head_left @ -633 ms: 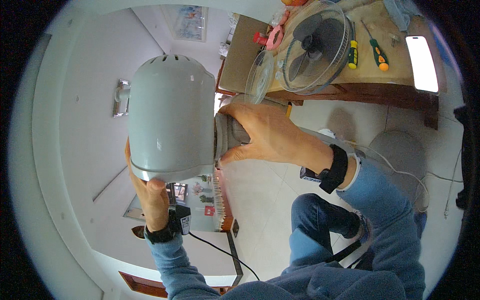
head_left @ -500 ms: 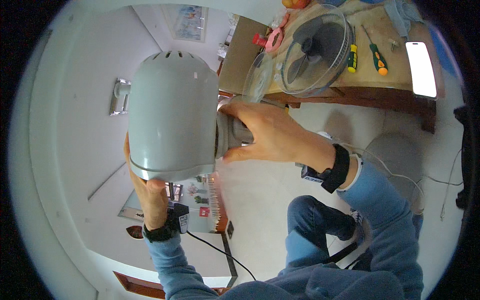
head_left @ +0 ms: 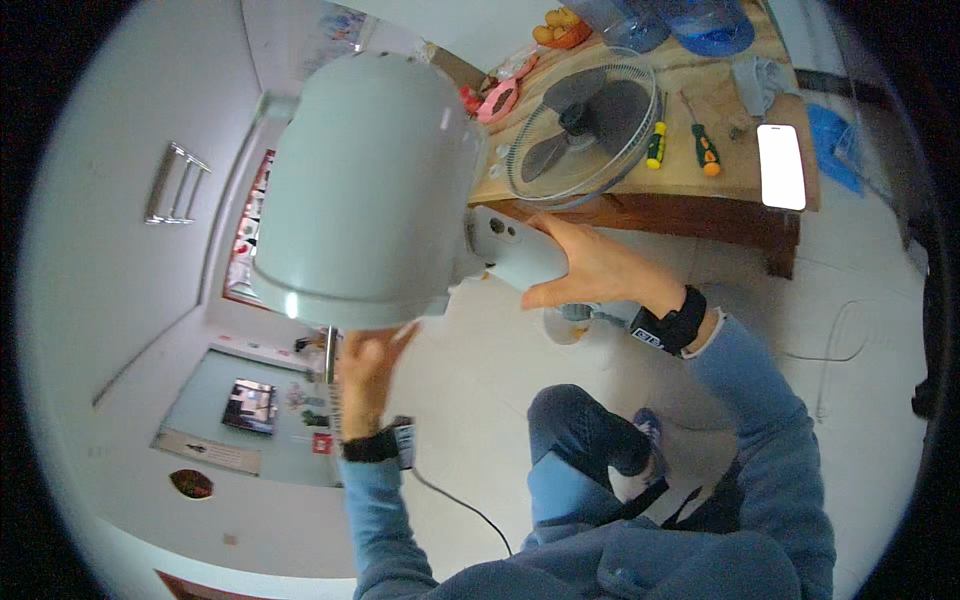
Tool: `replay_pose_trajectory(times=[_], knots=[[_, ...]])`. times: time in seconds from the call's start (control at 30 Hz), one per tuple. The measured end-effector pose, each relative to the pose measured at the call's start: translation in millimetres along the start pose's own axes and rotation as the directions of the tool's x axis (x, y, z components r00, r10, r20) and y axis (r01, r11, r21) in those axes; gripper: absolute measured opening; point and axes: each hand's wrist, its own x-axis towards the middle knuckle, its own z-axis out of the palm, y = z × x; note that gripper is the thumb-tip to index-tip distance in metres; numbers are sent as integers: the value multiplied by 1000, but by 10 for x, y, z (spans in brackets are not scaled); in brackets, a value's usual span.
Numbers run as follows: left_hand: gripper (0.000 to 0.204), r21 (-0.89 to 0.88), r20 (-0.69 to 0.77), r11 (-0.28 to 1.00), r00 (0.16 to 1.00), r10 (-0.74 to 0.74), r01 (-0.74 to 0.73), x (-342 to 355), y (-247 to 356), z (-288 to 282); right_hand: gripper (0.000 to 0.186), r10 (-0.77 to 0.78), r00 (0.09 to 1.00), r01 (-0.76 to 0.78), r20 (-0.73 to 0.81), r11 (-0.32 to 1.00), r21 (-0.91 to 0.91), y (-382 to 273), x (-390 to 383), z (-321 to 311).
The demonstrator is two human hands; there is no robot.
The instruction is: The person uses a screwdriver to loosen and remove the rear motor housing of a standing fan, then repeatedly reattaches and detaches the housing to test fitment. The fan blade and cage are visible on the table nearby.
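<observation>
A large pale grey-green fan motor housing (head_left: 360,200) hangs in the air in front of me, tilted. Its short neck (head_left: 520,250) sticks out to the right, with round holes in it. My right hand (head_left: 590,268) is closed round the end of that neck. Below the housing's lower rim is my left hand (head_left: 368,375), its fingers bent against the underside and partly hidden behind it. A bare metal shaft (head_left: 331,355) points down from the housing beside the left hand.
On the wooden table (head_left: 640,212) lie a fan guard with dark blades (head_left: 578,120), two screwdrivers (head_left: 704,150), a lit phone (head_left: 781,167), a cloth (head_left: 762,82) and a pink item (head_left: 499,101). A fruit basket (head_left: 563,30) stands behind. A cable (head_left: 840,352) trails on the floor.
The housing has tilted, bringing its shaft and more of its neck into sight. My right hand has shifted outward along the neck. My left hand has moved right beneath the rim.
</observation>
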Motion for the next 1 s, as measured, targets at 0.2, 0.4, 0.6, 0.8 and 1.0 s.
replay_pose_trajectory(times=[0.2,0.4,0.6,0.8,1.0], knots=[[48,928,256,-235,954,-157,-288,800,-209,-808,66,277,957,-283,-82,956,-81,-222,-245,164],[49,904,384,-59,864,-326,-424,907,-430,-761,52,463,874,-485,-148,811,-326,-1001,-515,-130],[55,918,387,55,853,-350,-394,894,-622,-808,60,237,943,-279,-234,946,-164,-2104,-209,-144],[60,803,544,-94,789,-283,-588,1129,-807,-906,109,133,946,-242,-295,897,-371,-2428,200,564],[66,727,666,48,687,-289,-685,1201,-890,-1087,100,118,876,-288,-468,907,-309,-2273,417,630]])
